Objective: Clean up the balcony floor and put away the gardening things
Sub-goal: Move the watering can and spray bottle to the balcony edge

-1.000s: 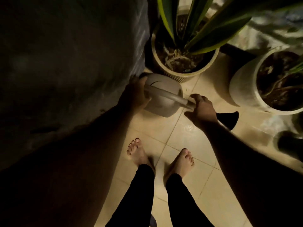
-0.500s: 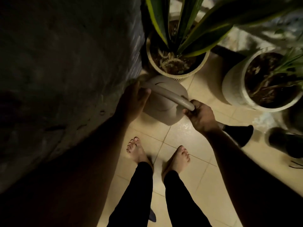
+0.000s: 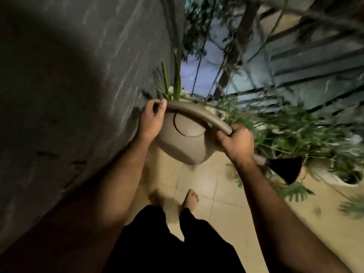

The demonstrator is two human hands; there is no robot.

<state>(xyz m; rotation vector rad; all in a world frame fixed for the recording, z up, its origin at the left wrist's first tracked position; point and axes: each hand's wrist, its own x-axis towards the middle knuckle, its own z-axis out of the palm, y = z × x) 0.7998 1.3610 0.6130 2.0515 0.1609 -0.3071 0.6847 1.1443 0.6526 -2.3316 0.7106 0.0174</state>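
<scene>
Both hands are occupied with one thing: a beige watering can [image 3: 183, 142], held off the tiled floor [image 3: 222, 194] at about waist height, close beside the dark wall [image 3: 69, 85] on the left. The left hand [image 3: 150, 120] is curled over the far-left end of the arched handle [image 3: 199, 115], thumb on top, while the right hand [image 3: 235, 143] is wrapped firmly around the handle's near-right end, where it runs into the spout. The black rose [image 3: 285, 170] points away to the right, over blurred green foliage [image 3: 295, 134]. A two-handed hold is probably chosen to keep the body level, so that any water left inside is not spilled on the floor being cleaned. Bare feet [image 3: 190, 200] are seen below, mid-stride it seems. The can is judged to be on its way to wherever it is stored; that place is not shown.
</scene>
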